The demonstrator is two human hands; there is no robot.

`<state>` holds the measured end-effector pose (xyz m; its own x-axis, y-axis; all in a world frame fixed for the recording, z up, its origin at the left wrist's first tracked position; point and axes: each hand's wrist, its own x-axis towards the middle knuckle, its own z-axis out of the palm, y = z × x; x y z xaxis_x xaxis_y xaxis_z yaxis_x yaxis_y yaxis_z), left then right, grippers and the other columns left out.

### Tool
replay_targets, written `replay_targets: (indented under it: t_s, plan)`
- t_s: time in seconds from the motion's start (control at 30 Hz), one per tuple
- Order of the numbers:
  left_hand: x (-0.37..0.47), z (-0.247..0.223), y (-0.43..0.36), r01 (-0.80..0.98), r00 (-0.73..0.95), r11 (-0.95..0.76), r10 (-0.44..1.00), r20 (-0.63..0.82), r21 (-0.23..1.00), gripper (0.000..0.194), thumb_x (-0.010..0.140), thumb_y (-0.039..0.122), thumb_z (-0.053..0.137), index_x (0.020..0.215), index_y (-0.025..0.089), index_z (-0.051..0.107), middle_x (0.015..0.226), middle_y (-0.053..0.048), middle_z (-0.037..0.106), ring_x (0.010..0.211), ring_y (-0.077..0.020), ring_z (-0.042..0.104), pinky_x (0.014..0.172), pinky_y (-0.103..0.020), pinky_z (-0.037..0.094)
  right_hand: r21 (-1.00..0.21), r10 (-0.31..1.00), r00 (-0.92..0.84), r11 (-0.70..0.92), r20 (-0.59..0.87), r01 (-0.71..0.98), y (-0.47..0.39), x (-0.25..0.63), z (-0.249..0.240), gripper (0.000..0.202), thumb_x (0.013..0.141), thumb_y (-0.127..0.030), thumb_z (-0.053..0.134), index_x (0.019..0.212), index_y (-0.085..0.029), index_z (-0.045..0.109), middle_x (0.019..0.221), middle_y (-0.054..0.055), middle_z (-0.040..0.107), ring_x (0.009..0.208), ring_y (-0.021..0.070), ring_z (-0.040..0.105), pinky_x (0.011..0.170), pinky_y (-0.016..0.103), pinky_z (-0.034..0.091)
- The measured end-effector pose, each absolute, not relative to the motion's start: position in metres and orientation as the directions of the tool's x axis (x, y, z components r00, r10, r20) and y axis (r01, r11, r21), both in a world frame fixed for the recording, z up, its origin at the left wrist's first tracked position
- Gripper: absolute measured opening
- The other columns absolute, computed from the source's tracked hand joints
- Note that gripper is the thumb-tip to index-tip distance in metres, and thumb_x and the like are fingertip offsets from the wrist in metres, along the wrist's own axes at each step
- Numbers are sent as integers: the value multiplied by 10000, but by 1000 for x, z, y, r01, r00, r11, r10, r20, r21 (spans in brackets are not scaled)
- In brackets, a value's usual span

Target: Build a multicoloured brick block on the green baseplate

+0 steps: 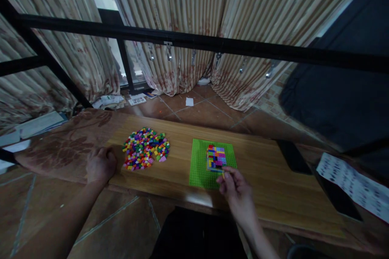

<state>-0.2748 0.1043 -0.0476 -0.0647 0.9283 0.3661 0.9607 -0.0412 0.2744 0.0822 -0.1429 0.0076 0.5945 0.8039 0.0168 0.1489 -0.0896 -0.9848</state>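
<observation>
My right hand (236, 189) is closed in a pinch on a small yellow toy brick (224, 175), above the near right part of a green baseplate (199, 166). Just beyond these fingertips, a low rectangular block of many-coloured bricks (216, 156) stands on the baseplate. My left hand (101, 164) rests at the left end of the wooden board (179, 145), its fingers curled in; their inside is hidden from view. To the right of that hand lies a loose pile of small coloured bricks (146, 148).
A dark phone-like slab (293, 157) lies at the board's right end, near a printed sheet (354, 184) and another dark flat panel (337, 194). A black metal rail (194, 41) with clips crosses in front of striped curtains (170, 0). Papers (107, 101) lie on the tiled floor.
</observation>
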Motion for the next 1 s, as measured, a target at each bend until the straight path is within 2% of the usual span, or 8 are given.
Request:
replay_targets:
  t_s: [0.1,0.27,0.37,0.47,0.6,0.73,0.9,1.0]
  plan:
    - [-274,-47,104,978,-54,-22,933,356,206,315,844,286,405,982,159,658,1053,-124,628,991,-285,540,870,-407,472,-981,753,657,-105,29,164,-149,105,10,393,872,-559,499,1014,-197,558,756,26,638,552,133,554,537,267,475]
    - [-273,-44,104,989,-42,-9,944,328,151,364,851,289,378,1012,134,666,1070,-142,611,1005,-284,536,902,-394,460,-967,695,716,-135,63,216,-159,132,4,434,850,-578,527,1053,-195,540,831,51,663,631,152,600,612,300,511]
    - [-273,-43,104,991,-29,-17,941,336,133,361,842,286,382,1002,134,667,1061,-141,611,990,-282,541,897,-391,463,-963,675,734,-143,73,227,-163,145,0,464,833,-596,541,1065,-194,529,812,47,663,612,149,591,604,302,509]
    - [-272,-42,104,991,-19,-28,936,351,129,349,838,272,384,985,132,668,1043,-143,618,974,-281,548,884,-389,467,-959,672,736,-148,81,241,-163,154,-3,482,826,-600,548,1084,-195,506,820,54,672,620,157,599,609,310,512]
    - [-271,-43,104,991,-68,27,946,316,133,352,842,290,392,1009,137,662,1098,-140,616,998,-296,545,865,-398,478,-964,681,730,-159,50,214,-159,163,-5,435,817,-594,561,988,-197,519,841,81,688,670,189,646,644,341,530]
    - [-272,-44,105,991,-56,14,944,324,131,328,841,282,408,1007,152,659,1077,-115,628,994,-280,548,876,-389,478,-969,724,688,-132,50,210,-144,167,0,383,809,-545,585,955,-192,559,876,89,695,719,208,670,680,356,537]
    - [-272,-42,103,997,-41,17,953,302,80,375,862,296,357,1028,143,656,1067,-128,629,1001,-280,543,899,-386,467,-856,823,540,-142,177,497,-108,169,16,253,863,-421,518,921,-202,632,843,51,683,778,201,646,724,334,490]
    - [-270,-40,102,998,-33,16,959,280,62,420,882,316,321,1066,124,646,1092,-142,619,1031,-278,538,918,-378,457,-756,882,386,-55,270,653,-83,168,20,218,877,-350,486,881,-204,648,893,50,659,819,188,617,750,318,461]
